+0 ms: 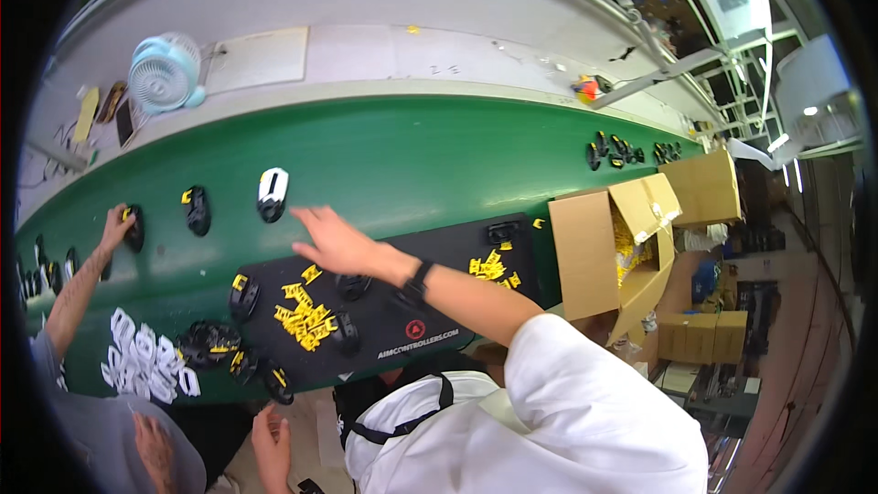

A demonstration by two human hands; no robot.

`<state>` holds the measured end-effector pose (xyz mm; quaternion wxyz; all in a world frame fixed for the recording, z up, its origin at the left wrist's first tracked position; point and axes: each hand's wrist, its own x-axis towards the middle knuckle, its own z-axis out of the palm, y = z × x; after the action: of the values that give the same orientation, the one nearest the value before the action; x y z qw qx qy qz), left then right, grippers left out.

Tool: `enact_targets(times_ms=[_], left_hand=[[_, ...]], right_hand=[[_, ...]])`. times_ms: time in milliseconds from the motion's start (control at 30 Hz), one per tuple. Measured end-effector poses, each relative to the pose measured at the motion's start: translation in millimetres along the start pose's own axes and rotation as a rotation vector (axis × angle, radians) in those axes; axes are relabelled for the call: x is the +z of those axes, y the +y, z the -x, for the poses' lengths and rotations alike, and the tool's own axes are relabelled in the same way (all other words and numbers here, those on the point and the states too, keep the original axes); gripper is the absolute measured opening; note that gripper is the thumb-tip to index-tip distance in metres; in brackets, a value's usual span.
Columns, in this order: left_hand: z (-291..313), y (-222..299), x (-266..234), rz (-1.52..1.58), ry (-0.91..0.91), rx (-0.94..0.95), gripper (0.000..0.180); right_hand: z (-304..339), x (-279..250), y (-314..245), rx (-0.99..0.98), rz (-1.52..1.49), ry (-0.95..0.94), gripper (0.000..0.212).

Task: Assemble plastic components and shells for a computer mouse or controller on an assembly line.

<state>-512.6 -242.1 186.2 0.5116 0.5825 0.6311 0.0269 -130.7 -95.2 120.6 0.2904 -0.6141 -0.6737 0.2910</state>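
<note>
My right hand (334,240) reaches across the bench, palm down, fingers stretched and apart, holding nothing. Just left of its fingertips a white-and-black plastic shell (273,194) with a yellow clip lies on the green belt. Below the bench's near edge is my left hand (272,446), its fingers loosely extended with nothing visible in them. Close above it lies a black plastic part (277,383) with yellow on it. On the black mat (439,265) are a pile of yellow clips (304,318), more yellow clips (489,267) to the right, and several black shells (243,296).
At the left a co-worker's hand (114,227) touches a black shell (134,229). Another black shell (197,210) lies between us. White plastic pieces (142,361) are heaped near the front edge. An open cardboard box (585,252) stands right; a light-blue fan (165,73) stands behind.
</note>
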Motion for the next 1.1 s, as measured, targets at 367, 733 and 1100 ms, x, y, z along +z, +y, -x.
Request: enact_targets(times_ms=[367,733,1100], left_hand=[[-39.1,10.4,50.4,0.070,-0.099,0.229,0.034],[-118.9,-134.6,5.9,-0.010,0.873,-0.205,0.035],[-177.3,-186.1,-51.1,-0.196,0.897,-0.312,0.072]], right_hand=[[226.6,-113.0,-7.9,0.488,-0.073,-0.019,0.035],[250.7,-93.2,-27.7,0.561,-0.025,-0.073,0.016],[215.8,-84.8,-63.5,0.574,0.008,-0.182,0.010]])
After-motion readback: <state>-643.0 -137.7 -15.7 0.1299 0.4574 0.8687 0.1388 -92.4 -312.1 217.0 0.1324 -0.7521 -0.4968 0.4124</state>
